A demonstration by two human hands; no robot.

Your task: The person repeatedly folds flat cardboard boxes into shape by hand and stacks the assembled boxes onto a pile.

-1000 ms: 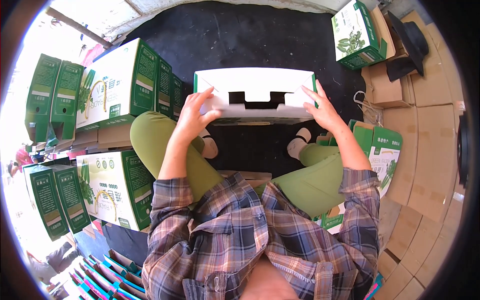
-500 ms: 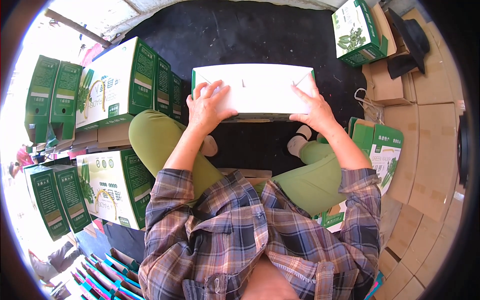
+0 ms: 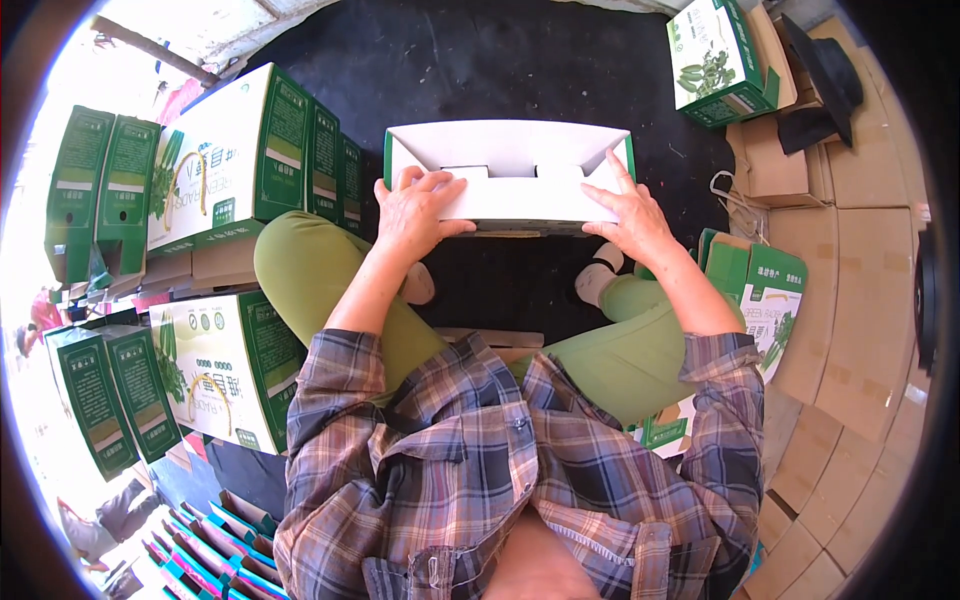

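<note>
In front of me, between my knees, is a cardboard carton [image 3: 525, 200] with a white inside and green edges. Its upper side is partly open. White flaps slope inward, with two notch-like gaps along the inner edge. My left hand [image 3: 415, 212] grips the carton's near left corner, fingers over the white flap and thumb by the near edge. At the near right corner my right hand [image 3: 637, 218] holds on in the same way, its index finger stretched along the side wall. The carton's underside is hidden.
Printed green-and-white cartons [image 3: 215, 165] stand stacked at my left, with another carton [image 3: 215, 370] nearer. A printed carton [image 3: 710, 60] and a black hat [image 3: 825, 80] sit at the far right. Brown cardboard [image 3: 860, 310] lines the right side. Black sheeting [image 3: 520, 60] covers the floor.
The carton's white top flaps, nearly level before, now slope down into it, and gaps and the far inner wall show. My hands stay at the near corners, having shifted only slightly.
</note>
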